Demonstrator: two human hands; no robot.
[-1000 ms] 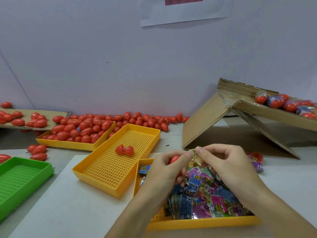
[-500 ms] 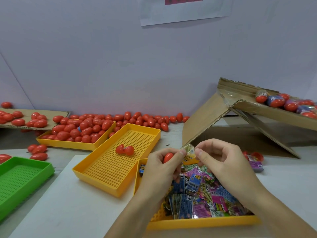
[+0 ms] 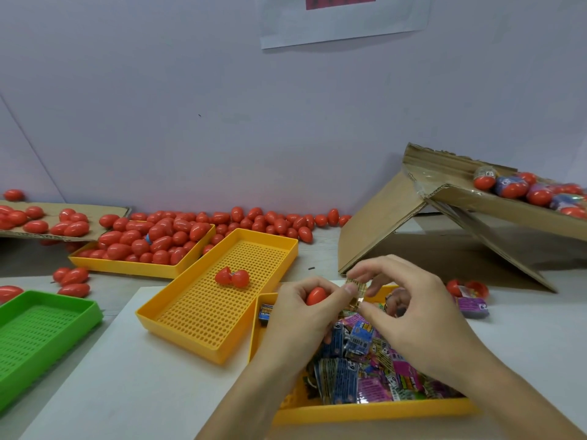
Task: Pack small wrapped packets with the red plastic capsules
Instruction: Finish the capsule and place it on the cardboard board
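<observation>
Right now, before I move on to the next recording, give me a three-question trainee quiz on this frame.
1. True or false: the left hand holds a red capsule.
2. What do both hands pinch between them? A) a gold wrapped packet B) a green tray C) a cardboard flap
3. Fill in: the open capsule lies in the ___ perforated tray.

Key: 1 true; 2 A; 3 yellow.
</observation>
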